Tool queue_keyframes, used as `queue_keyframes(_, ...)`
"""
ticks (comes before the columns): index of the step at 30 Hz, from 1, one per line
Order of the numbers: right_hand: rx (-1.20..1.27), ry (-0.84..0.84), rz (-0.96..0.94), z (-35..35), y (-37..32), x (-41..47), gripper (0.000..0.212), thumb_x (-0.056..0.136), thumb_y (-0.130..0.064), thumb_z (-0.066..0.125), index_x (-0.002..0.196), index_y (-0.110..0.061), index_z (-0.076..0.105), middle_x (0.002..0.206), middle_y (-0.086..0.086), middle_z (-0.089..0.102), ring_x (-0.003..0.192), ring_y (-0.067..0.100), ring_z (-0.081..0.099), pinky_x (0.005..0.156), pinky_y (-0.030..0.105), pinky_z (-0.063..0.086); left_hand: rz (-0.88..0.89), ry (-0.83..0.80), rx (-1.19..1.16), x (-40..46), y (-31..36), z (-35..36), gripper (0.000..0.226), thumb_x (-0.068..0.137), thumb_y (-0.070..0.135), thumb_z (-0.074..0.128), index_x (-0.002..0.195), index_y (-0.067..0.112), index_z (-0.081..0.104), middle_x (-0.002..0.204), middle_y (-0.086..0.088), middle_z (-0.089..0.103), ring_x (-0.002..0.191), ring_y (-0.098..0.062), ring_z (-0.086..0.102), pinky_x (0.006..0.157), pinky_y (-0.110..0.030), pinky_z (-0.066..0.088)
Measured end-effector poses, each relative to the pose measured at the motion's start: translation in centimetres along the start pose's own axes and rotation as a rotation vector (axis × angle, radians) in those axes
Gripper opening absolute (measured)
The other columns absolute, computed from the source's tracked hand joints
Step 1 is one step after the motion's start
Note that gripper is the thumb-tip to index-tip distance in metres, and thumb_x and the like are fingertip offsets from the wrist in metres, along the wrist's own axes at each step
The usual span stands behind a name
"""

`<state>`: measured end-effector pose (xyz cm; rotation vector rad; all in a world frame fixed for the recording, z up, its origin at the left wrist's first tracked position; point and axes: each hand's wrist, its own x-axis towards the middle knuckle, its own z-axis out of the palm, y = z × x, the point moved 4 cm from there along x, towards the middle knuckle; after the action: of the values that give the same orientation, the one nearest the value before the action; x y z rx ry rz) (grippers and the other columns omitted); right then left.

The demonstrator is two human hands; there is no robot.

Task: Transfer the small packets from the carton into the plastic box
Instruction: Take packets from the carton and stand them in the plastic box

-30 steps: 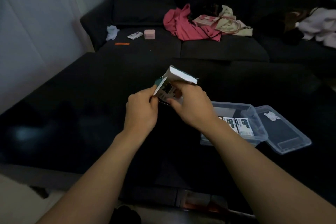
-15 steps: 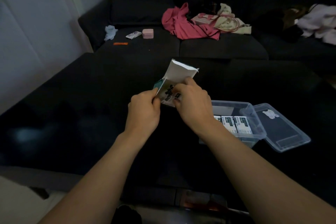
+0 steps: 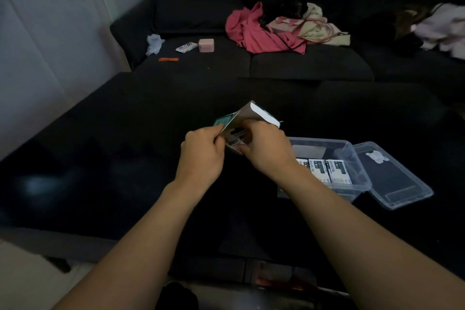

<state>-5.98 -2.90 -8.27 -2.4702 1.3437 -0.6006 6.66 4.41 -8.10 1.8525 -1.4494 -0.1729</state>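
A dark sofa (image 3: 276, 63) fills the back of the view, with a dark table (image 3: 113, 146) in front of it. On the sofa seat lie a heap of red cloth (image 3: 254, 33), beige clothes (image 3: 317, 27) just beside it and pale clothes (image 3: 442, 30) at the far right. Further left on the seat are a crumpled white scrap (image 3: 154, 43), a pink case (image 3: 206, 45), a small white pack (image 3: 186, 47) touching near it, and an orange strip (image 3: 168, 59). On the table at the right stands the clear box (image 3: 352, 156), open, with its lid (image 3: 395, 178) lying flat against its right side. Three white-and-green packets (image 3: 327, 171) lie side by side in the box, partly hidden by the right forearm. Above the table's middle, left of the box, both hands hold the carton (image 3: 249, 118), tilted with its open flap raised. The left hand (image 3: 201, 156) pinches the carton's left edge between thumb and curled fingers. The right hand (image 3: 266, 151) curls over the opening, its fingers gripping a packet (image 3: 235, 137) partly out of the carton.
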Motion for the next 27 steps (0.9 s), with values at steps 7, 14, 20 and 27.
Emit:
queue_keyframes(7,-0.021,-0.037,-0.041,0.4,-0.3,0.0,0.038,0.092,-0.029,0.068,0.13,-0.028,0.061,0.126,-0.003,0.067,0.116,0.02,0.062,0.091,0.037,0.051,0.007,-0.041,0.011,0.0,-0.1,0.1,0.024,0.101,0.012,0.052,0.106,0.021,0.074,0.079,0.007,0.066,0.061,-0.003,0.062,0.049,-0.013,0.043)
queue_keyframes(14,-0.051,-0.083,0.006,0.9,0.5,0.2,0.015,0.094,-0.026,0.066,0.108,-0.022,0.071,0.102,-0.001,0.07,0.097,0.02,0.067,0.072,0.029,0.043,-0.047,-0.087,0.043,0.0,-0.3,0.4,0.022,0.103,0.017,0.053,0.11,0.02,0.074,0.086,0.006,0.069,0.066,-0.007,0.065,0.057,-0.017,0.047)
queue_keyframes(20,0.317,-0.04,0.045,-1.9,1.3,0.6,0.008,0.092,-0.019,0.071,0.086,-0.016,0.073,0.077,0.006,0.072,0.065,0.017,0.07,0.06,0.034,0.06,-0.172,-0.108,0.08,0.4,-1.4,0.5,0.029,0.103,0.016,0.05,0.081,0.015,0.069,0.079,-0.003,0.067,0.066,-0.012,0.064,0.054,-0.023,0.045)
queue_keyframes(27,0.86,-0.095,0.229,-7.2,6.1,-1.1,0.007,0.091,0.0,0.067,0.097,0.002,0.07,0.072,0.016,0.068,0.053,0.011,0.061,0.047,0.016,0.05,-0.245,0.106,0.049,0.6,-1.2,-0.3,0.023,0.097,0.03,0.055,0.101,0.016,0.072,0.098,-0.002,0.07,0.087,-0.02,0.066,0.076,-0.037,0.056)
